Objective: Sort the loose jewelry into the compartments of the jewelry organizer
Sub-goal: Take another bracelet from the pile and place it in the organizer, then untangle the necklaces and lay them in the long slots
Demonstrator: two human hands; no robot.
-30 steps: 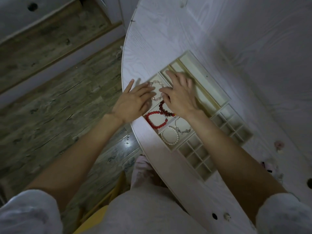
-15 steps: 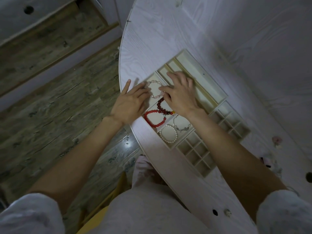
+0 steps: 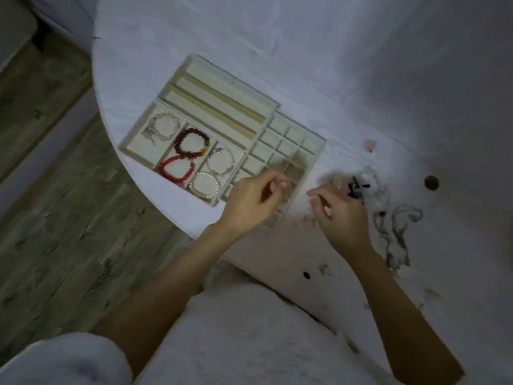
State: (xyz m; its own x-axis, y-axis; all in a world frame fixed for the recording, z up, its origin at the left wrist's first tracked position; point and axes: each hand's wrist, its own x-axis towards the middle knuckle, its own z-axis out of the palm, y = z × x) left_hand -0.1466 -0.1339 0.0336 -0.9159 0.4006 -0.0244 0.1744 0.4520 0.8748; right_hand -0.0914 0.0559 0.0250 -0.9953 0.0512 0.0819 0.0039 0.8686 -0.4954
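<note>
Item: loose jewelry (image 3: 361,187), right of organizer (image 3: 316,159). My right hand (image 3: 341,218) curled beside it, my left hand (image 3: 249,201) likewise; contents indiscernible. Lift one piece, untangled.

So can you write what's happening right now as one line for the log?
stage: sorting | left hand: curled over organizer small grid, contents unclear | right hand: at loose jewelry pile | bracelets: in compartments

light: dim, bluish | blur: motion smear softening the left hand (image 3: 251,202), right hand (image 3: 340,215) and loose jewelry (image 3: 361,187) beside them | edges: wide-angle bending
</note>
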